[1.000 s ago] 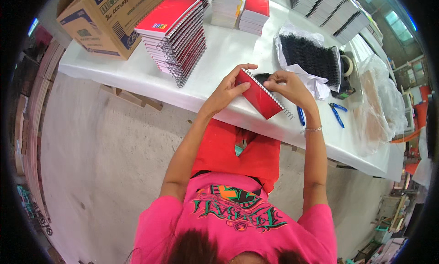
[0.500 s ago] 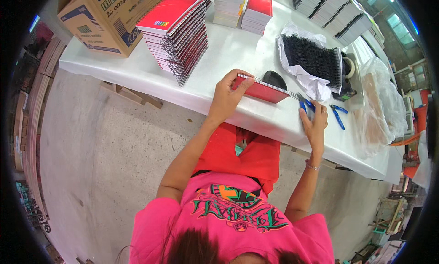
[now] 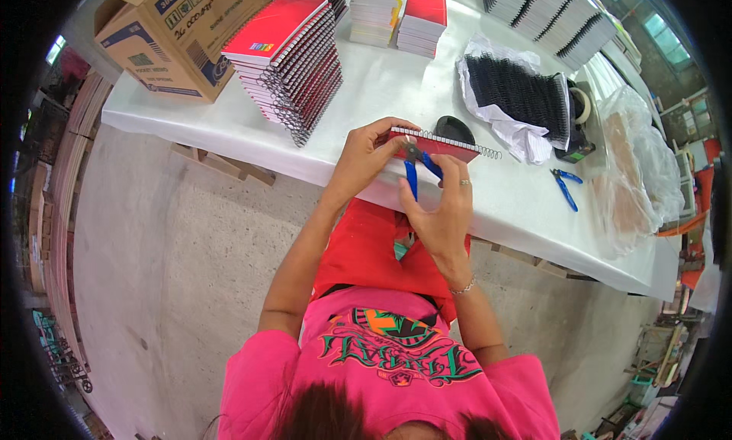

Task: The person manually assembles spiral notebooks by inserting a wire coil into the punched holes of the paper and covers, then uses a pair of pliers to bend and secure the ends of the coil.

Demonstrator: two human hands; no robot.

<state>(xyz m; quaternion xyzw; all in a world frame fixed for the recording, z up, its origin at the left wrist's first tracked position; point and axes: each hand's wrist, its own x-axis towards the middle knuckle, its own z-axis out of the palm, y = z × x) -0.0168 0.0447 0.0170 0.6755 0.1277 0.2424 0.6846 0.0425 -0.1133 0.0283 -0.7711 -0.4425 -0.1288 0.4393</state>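
My left hand [image 3: 366, 156] grips one end of a red notebook [image 3: 450, 148], which is held with its spine edge up above the front of the table. A wire coil [image 3: 489, 152] runs through the spine's holes and sticks out past the far right end. My right hand [image 3: 444, 211] is closed around blue-handled wire cutters [image 3: 412, 171]. Their jaws are at the left end of the spine, close to my left fingertips; whether they touch the wire I cannot make out. Behind the notebook sits a round black object [image 3: 454, 130], partly hidden.
A tall stack of red spiral notebooks [image 3: 293, 66] stands at left beside a cardboard box [image 3: 179, 40]. Black coils [image 3: 515, 93] lie on white paper. Other blue cutters [image 3: 566, 188] rest at right, near clear plastic [image 3: 629, 173] and a tape roll [image 3: 581, 104]. More notebooks [image 3: 549, 17] stand behind.
My right hand has moved left with the wire cutters, from the coil's right end to the left end of the spine. My left hand keeps its hold on the notebook, shifted slightly left.
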